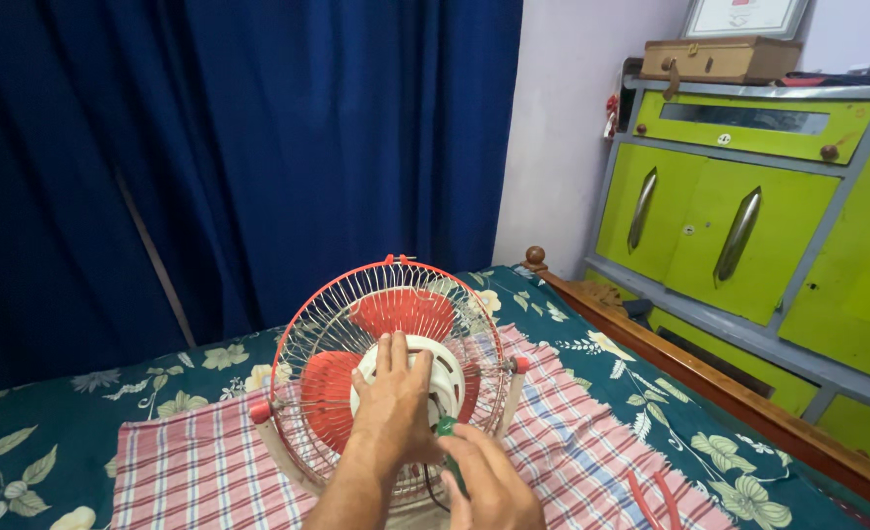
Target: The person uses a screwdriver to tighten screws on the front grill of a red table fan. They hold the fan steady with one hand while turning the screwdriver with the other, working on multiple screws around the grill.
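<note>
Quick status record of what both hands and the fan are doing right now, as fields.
left hand: palm flat on the white motor housing at the back of the fan
right hand: grips a green-handled tool, tip hidden behind the left hand
fan: red wire guard and red blades, standing on a checked cloth
nearby: red-handled pliers on the cloth at right
surface: floral bedsheet

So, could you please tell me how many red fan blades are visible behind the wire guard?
2: one blade at the top above the white motor housing, one blade at the left. The left hand and housing may hide more.
</note>
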